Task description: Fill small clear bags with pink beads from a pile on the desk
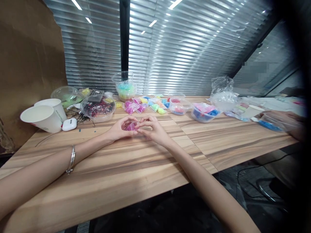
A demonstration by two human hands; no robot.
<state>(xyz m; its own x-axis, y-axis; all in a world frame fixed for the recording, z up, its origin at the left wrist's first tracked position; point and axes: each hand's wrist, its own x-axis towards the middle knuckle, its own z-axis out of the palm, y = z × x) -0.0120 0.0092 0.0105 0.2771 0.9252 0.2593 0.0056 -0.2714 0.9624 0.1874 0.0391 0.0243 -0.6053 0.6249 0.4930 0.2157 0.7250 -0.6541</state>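
A small pink plastic packet (132, 126) is being held over the wood-grained desk (136, 168), the left hand (118, 130) grasping it and the right hand (155, 130) pinching its edge. Clear plastic tubs (203, 119) are lining the back; slatted blinds (170, 48) are hanging behind, brown cardboard (30, 61) standing at left.

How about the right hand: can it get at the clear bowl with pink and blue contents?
Probably yes: along the tabletop, nothing seems to stand between the right hand and the bowl, though that hand is at the pink item.
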